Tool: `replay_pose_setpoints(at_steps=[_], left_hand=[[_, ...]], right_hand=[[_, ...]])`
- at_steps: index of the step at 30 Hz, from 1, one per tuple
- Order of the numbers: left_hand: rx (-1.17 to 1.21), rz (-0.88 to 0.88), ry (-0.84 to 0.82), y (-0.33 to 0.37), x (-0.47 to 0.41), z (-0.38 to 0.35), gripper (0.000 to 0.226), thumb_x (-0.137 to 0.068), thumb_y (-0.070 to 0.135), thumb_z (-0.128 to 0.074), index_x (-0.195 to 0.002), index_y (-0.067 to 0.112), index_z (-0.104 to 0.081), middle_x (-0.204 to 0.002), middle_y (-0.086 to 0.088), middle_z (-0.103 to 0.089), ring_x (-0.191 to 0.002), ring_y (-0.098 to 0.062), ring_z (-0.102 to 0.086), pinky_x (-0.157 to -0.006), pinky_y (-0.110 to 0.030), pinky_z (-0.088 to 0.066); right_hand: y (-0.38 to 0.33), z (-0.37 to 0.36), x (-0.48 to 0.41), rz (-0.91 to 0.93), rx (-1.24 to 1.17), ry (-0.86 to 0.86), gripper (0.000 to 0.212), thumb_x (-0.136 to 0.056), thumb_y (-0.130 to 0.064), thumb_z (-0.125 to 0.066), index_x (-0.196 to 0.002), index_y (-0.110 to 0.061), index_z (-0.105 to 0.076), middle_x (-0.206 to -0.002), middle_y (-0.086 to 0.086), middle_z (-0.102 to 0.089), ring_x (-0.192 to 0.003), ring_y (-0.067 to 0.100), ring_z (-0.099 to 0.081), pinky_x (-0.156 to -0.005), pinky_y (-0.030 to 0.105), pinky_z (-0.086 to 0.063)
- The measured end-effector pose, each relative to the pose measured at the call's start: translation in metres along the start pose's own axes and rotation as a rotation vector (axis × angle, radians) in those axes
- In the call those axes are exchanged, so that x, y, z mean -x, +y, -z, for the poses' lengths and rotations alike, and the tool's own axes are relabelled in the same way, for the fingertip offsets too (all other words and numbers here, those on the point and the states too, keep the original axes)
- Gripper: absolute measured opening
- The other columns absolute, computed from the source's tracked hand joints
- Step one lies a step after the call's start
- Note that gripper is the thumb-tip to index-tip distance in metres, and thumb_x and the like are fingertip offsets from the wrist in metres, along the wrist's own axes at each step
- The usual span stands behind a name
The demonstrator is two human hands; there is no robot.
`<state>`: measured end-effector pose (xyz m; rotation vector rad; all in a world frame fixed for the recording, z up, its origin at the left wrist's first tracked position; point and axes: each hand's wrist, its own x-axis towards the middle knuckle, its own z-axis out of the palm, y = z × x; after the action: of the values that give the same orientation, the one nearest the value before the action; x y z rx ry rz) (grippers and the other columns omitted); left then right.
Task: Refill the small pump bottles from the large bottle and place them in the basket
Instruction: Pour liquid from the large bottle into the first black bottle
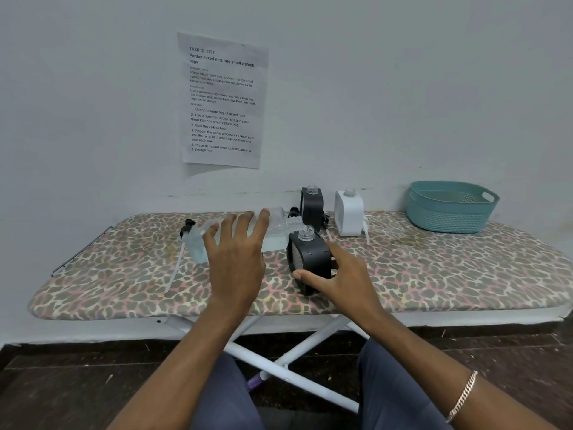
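Left hand grips the tipped large bottle, mouth over the black pump bottle; right hand has its grip clasped round that, near the ironing board front edge; basket well apart.

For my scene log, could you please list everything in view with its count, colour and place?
large bottle: one, clear, tilted, mouth over the near black bottle
near black bottle: one, uncapped, board's middle
back black bottle: one, uncapped, by the wall
white bottle: one, uncapped, right of the back black bottle
pumps: at least three, loose; black at board's left, black by back black bottle, white by white bottle
basket: one, teal, board's right end
board: one, leopard-print
sheet: one, white, on wall
bracelet: one, right wrist
left hand: holds large bottle
right hand: holds near black bottle
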<state>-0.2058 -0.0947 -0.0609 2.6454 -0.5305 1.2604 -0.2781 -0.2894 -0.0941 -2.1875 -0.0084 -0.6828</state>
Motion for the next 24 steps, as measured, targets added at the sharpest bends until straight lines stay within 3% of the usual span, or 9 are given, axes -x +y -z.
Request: replay_pose_setpoints(at_steps=[4, 8, 10, 14, 19, 24], left_hand=[[0.0, 0.003, -0.001, 0.0003, 0.0002, 0.0007, 0.083, -0.068, -0.006, -0.082, -0.143, 0.021, -0.059, -0.132, -0.007, -0.067, -0.126, -0.035, -0.058, -0.099, -0.058, -0.043], [0.0, 0.005, -0.003, 0.0004, 0.0006, 0.0006, 0.084, -0.067, -0.006, -0.082, -0.143, 0.021, -0.059, -0.132, -0.006, -0.067, -0.125, -0.035, -0.058, -0.099, -0.056, -0.042], [0.005, 0.007, -0.006, 0.0003, 0.0004, 0.0004, 0.083, -0.068, -0.006, -0.081, -0.143, 0.021, -0.058, -0.132, -0.006, -0.066, -0.126, -0.035, -0.058, -0.099, -0.057, -0.042], [0.005, 0.009, -0.015, 0.0003, -0.0002, 0.0002, 0.083, -0.069, -0.006, -0.08, -0.144, 0.022, -0.057, -0.133, -0.006, -0.066, -0.127, -0.035, -0.058, -0.1, -0.057, -0.041], [0.007, 0.012, -0.02, 0.0003, 0.0003, 0.0001, 0.083, -0.07, -0.005, -0.08, -0.144, 0.022, -0.057, -0.133, -0.006, -0.066, -0.128, -0.036, -0.058, -0.101, -0.058, -0.042], [0.006, 0.015, -0.029, 0.0002, 0.0002, 0.0006, 0.084, -0.07, -0.005, -0.079, -0.145, 0.023, -0.056, -0.134, -0.006, -0.065, -0.129, -0.036, -0.057, -0.101, -0.058, -0.041]], right_hand=[[-0.0003, 0.0004, 0.0001, -0.015, 0.003, -0.008, 0.064, -0.079, -0.061, -0.084, -0.131, -0.029, -0.064, -0.11, -0.013, -0.073, -0.099, 0.002, -0.063, -0.082, 0.01, -0.047], [-0.0002, 0.0014, -0.0006, -0.03, -0.011, -0.017, 0.061, -0.08, -0.06, -0.084, -0.128, -0.027, -0.066, -0.107, -0.012, -0.073, -0.099, 0.005, -0.066, -0.084, 0.025, -0.055], [-0.0008, 0.0024, -0.0007, -0.024, -0.014, -0.025, 0.06, -0.081, -0.058, -0.084, -0.13, -0.027, -0.066, -0.106, -0.012, -0.073, -0.097, 0.005, -0.066, -0.084, 0.027, -0.055], [-0.0005, 0.0039, -0.0013, -0.022, -0.03, -0.038, 0.055, -0.082, -0.057, -0.084, -0.127, -0.03, -0.065, -0.102, -0.016, -0.072, -0.094, 0.0, -0.065, -0.08, 0.023, -0.053], [-0.0015, 0.007, -0.0024, -0.034, -0.032, -0.07, 0.048, -0.085, -0.051, -0.083, -0.125, -0.033, -0.062, -0.099, -0.027, -0.066, -0.095, -0.017, -0.059, -0.074, 0.005, -0.044], [-0.0011, 0.0097, -0.0031, -0.045, -0.027, -0.11, 0.042, -0.089, -0.049, -0.079, -0.124, -0.035, -0.061, -0.104, -0.023, -0.068, -0.097, -0.01, -0.061, -0.077, 0.011, -0.045]])
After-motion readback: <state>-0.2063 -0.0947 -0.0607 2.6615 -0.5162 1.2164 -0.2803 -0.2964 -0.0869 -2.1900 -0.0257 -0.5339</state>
